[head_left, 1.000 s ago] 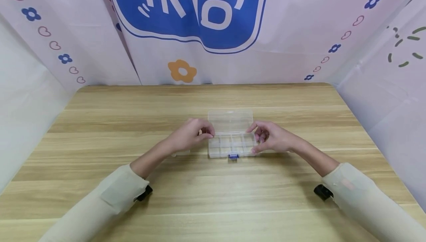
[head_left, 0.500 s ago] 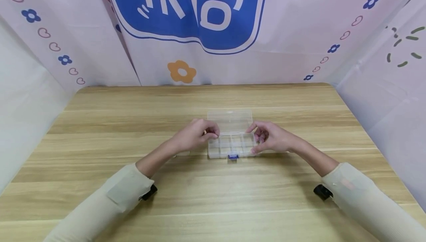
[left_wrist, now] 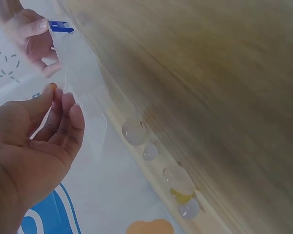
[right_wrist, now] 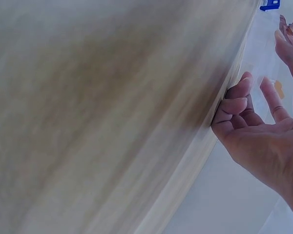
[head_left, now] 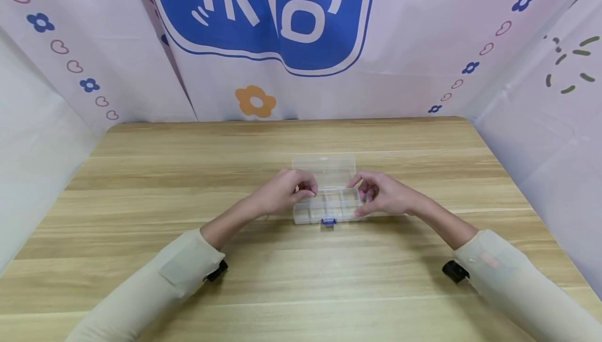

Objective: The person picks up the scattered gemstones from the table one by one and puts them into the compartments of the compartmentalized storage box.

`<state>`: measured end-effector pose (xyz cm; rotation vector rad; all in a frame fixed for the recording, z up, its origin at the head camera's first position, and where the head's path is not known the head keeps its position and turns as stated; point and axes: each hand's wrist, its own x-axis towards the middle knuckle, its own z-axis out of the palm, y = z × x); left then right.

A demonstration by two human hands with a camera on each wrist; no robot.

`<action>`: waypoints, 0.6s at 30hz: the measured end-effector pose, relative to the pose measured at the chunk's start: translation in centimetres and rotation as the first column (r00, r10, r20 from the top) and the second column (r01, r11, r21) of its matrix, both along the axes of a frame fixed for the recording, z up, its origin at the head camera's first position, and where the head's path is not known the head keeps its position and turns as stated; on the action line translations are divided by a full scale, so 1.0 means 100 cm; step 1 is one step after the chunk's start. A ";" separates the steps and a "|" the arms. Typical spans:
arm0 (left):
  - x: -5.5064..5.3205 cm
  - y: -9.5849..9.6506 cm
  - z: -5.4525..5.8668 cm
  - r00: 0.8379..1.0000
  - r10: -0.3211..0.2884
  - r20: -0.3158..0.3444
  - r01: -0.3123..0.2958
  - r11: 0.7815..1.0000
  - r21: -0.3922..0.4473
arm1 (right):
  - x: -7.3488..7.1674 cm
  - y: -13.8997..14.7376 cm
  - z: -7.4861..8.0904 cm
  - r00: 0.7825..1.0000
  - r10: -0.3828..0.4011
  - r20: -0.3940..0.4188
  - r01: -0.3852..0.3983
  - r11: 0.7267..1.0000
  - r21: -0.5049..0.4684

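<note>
Clear box (head_left: 327, 212) sits just R of ctr in the head view, lid (head_left: 324, 169) open toward top of frame, blue clasp (head_left: 328, 222) at its lower edge. Inside: thin dividers, 2 rows of compartments.

R hand (head_left: 386, 195) grips box's R end, thumb at lower R corner, index near upper R corner by the hinge; other fingers curled in.

L hand (head_left: 289, 191) is over the L part of the upper row, thumb & index tips pinching a sm. orange bit (left_wrist: 53, 86), too tiny to make out. Can't tell if tips are inside a compartment or just above.

Left wrist view, lower ctr: 4 clear balls (left_wrist: 133, 131), diff. sizes, in a loose diagonal line on the surface (head_left: 301, 290), plus 1 yellow ball (left_wrist: 181, 196) btwn the lower two; can't tell if they touch. In head view they're mostly behind the L forearm.

Pale sleeves (head_left: 141, 284) on both arms, w/ a black piece (head_left: 455, 271) at each cuff. White backdrop behind: blue logo (head_left: 324, 60) top ctr, orange flower (head_left: 255, 102) below it, hearts & blue flowers upper L & R.
</note>
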<state>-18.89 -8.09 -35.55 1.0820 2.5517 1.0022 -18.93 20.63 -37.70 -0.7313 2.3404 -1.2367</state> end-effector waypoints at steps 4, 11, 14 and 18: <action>-0.001 0.002 0.000 1.000 -0.003 0.015 0.003 1.000 0.003 | 0.000 0.000 0.001 1.000 -0.001 -0.004 0.001 1.000 -0.004; -0.002 0.005 -0.001 1.000 -0.004 0.011 0.003 1.000 0.021 | 0.001 0.000 0.001 1.000 -0.006 0.002 0.006 1.000 -0.002; -0.003 0.006 -0.002 1.000 -0.007 -0.004 0.008 1.000 0.021 | 0.001 0.000 0.001 1.000 -0.005 0.008 0.005 1.000 -0.002; -0.004 0.008 -0.002 1.000 -0.004 -0.006 0.004 1.000 0.003 | 0.000 0.000 0.001 1.000 -0.009 0.017 0.009 1.000 0.009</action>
